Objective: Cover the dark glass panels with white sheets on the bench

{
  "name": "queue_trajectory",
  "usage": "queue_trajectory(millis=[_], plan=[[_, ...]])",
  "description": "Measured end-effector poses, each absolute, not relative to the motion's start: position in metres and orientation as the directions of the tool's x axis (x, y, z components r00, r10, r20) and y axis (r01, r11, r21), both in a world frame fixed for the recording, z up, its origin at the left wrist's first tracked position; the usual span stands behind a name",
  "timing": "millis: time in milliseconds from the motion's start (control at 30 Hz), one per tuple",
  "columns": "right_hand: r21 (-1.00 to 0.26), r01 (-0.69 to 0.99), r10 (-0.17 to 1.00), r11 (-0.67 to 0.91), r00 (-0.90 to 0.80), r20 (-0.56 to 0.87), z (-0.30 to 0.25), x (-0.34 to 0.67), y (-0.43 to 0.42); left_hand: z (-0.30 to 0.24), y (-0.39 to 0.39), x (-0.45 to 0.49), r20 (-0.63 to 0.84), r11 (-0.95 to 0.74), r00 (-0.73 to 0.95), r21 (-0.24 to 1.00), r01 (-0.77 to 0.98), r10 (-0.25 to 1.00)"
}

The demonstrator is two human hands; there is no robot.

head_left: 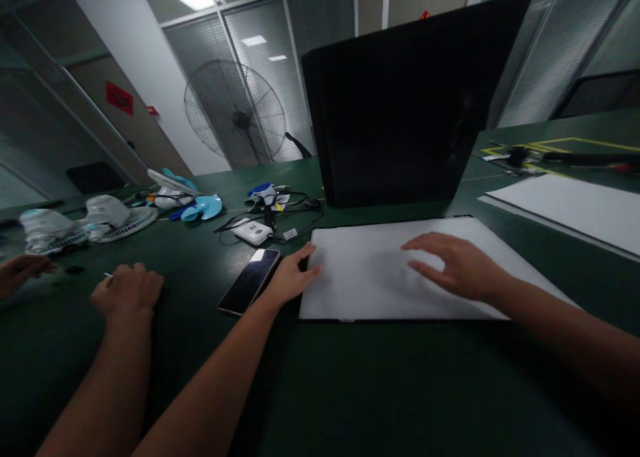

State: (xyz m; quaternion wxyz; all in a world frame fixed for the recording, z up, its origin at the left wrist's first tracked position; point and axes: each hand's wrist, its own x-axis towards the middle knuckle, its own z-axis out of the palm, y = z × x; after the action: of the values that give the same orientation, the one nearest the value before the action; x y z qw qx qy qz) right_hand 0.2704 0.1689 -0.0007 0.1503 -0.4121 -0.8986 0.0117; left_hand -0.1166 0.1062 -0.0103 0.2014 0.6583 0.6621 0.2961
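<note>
Work on the white panel (360,270): seemingly being steadied or positioned, flat.
Next move on it: would likely call for a light, even hold at the edges.
Left hand (293,277): thumb and fingers spread at the near-side edge beside it.
Right hand (457,265): spread above the surface; contact unclear.
Panel's look: rectangular, plain, thin dark border, lying on the counter (400,383) beneath the right hand.

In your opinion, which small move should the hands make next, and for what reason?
Perhaps the right hand should move to the right edge of the white rectangular panel with thin black borders. The left hand is at the left edge, while the right fingertips appear over the middle, thumb and fingers apart, so no fingers are at the right edge.
</note>
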Motion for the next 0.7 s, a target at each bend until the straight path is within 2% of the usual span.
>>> queue_trajectory(millis=[67, 200, 267, 367, 433, 600, 700], plan=[[-0.108, 0.900, 0.863, 0.423, -0.364, 0.350, 0.001, 0.308, 0.196, -0.022, 0.116, -0.106, 0.112, -0.074, 0.002, 0.637, 0.767, 0.994], [-0.111, 0.991, 0.907, 0.070, -0.017, 0.420, -0.008, 0.406, 0.236, -0.026, 0.117, -0.107, 0.113, -0.122, 0.070, 0.570, 0.813, 0.991], [-0.153, 0.977, 0.909, -0.151, 0.198, 0.367, -0.020, 0.450, 0.248, -0.026, 0.115, -0.110, 0.127, -0.147, 0.091, 0.560, 0.815, 0.988], [-0.179, 0.894, 0.889, -0.411, 0.436, 0.136, -0.038, 0.493, 0.260, -0.028, 0.115, -0.110, 0.148, -0.178, 0.115, 0.548, 0.818, 0.982], [-0.154, 0.881, 0.887, -0.447, 0.459, 0.045, -0.044, 0.505, 0.267, -0.029, 0.116, -0.110, 0.152, -0.184, 0.120, 0.538, 0.823, 0.981], [-0.084, 0.910, 0.910, -0.406, 0.411, 0.054, -0.037, 0.498, 0.270, -0.032, 0.118, -0.109, 0.172, -0.209, 0.140, 0.503, 0.839, 0.975], [-0.046, 0.897, 0.894, -0.440, 0.443, 0.074, -0.028, 0.486, 0.263, -0.034, 0.119, -0.109, 0.181, -0.223, 0.153, 0.480, 0.848, 0.971]])
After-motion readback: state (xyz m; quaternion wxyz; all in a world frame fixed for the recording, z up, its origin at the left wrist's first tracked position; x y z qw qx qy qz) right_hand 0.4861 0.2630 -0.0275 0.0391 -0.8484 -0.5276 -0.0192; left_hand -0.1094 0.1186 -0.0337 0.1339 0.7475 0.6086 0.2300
